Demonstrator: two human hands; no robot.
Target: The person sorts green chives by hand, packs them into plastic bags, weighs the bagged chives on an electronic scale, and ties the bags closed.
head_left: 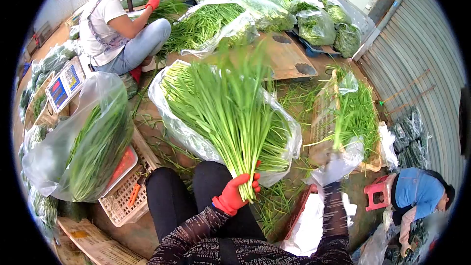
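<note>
My left hand, in a red glove, is closed around the pale lower stems of a large bunch of garlic chives. The leaves fan out upward, and their tips are blurred. Behind the bunch, more chives lie in an opened clear plastic bag in front of my knees. Off to the right, my right hand, in a pale glove, is smeared by motion. A few green chive stalks stick up from its fingers, beside a basket holding loose greens.
At left, a bagged bundle of greens rests on a scale over a crate, near an orange-handled tool. A co-worker sits at upper left; another person bends at lower right. White sheets lie near my right arm.
</note>
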